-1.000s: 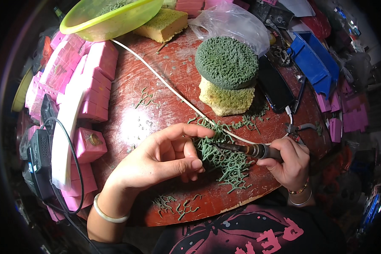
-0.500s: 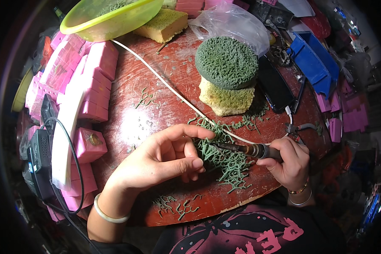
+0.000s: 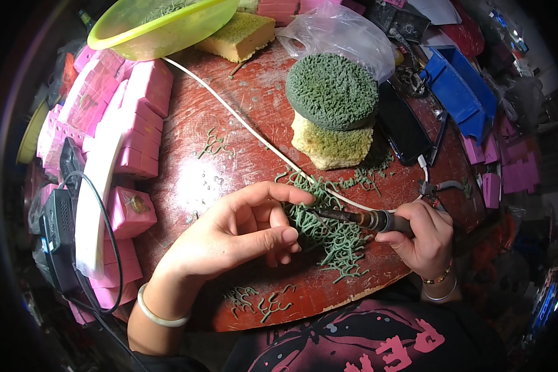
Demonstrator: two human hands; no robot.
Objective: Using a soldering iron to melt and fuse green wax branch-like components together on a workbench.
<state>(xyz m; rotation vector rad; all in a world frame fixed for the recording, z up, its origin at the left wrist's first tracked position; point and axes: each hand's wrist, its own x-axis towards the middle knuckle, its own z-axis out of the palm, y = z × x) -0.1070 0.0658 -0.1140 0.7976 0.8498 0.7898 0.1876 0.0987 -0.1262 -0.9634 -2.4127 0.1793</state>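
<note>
My right hand [image 3: 425,239] is wrapped round the dark handle of a soldering iron [image 3: 359,218], whose shaft points left. Close above the iron's tip is the index finger of my left hand [image 3: 248,226]. That hand's thumb stands apart from the index finger, the other fingers are bent, and I see nothing held in it. Beneath both hands lies a heap of thin, branched green plastic pieces [image 3: 338,245]. Beyond the heap, a round, rough-textured green pad [image 3: 332,92] rests on a yellowish sponge block [image 3: 333,144].
Pink blocks [image 3: 144,93] are stacked along the left of the red table [image 3: 242,161]. A yellow-green basin [image 3: 167,38] and another sponge [image 3: 239,37] stand at the back. A white cord [image 3: 229,106] crosses the table. At right lie a phone [image 3: 404,121] and a blue bin [image 3: 459,90].
</note>
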